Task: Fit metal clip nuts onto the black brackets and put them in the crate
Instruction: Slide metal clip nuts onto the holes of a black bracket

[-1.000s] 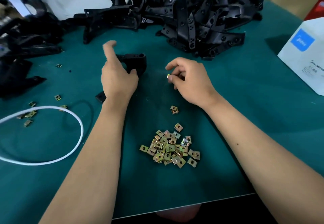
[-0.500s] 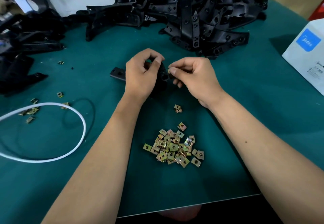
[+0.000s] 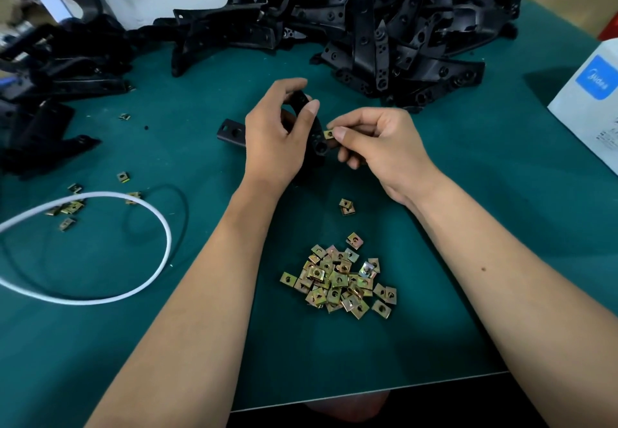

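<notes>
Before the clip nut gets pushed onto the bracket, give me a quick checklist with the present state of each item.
1. Bracket held steady: ok, the left hand grips it just above the green mat.
2. Clip nut in hand: ok, the right hand pinches it between thumb and forefinger.
3. Nut at the bracket: ok, it sits right at the bracket's edge.
4. Nut's open side facing the edge: cannot tell, too small.
5. Spare nuts close by: ok, a pile of nuts lies in front of the person.
6. Crate ready for the finished part: cannot tell, none in view.
</notes>
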Demonstrator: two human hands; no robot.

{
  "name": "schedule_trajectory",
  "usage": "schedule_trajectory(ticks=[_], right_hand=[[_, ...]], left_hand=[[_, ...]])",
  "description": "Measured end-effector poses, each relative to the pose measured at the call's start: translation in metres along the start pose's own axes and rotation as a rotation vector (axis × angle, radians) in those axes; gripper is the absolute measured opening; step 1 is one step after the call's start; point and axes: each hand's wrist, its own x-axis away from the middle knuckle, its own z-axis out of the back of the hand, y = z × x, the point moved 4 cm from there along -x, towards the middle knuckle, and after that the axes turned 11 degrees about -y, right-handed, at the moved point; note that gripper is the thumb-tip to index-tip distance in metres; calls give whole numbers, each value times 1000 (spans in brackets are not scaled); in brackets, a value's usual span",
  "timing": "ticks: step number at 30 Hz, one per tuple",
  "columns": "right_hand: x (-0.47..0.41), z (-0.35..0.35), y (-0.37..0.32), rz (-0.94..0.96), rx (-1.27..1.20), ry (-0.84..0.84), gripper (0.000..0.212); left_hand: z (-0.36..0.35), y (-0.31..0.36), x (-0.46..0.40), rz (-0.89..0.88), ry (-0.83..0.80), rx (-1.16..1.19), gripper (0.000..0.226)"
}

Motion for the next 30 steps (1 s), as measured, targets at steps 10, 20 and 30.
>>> schedule_trajectory(ticks=[10, 20, 30], right_hand=[[0, 2, 2, -45, -14, -2, 10], [0, -5, 4, -55, -68, 72, 6], [0, -5, 2, -62, -56, 73, 14]], left_hand=[[-1, 8, 0, -73, 15, -92, 30], [-2, 10, 0, -69, 56, -180, 23], [-7, 16, 0, -86, 60, -203, 22]])
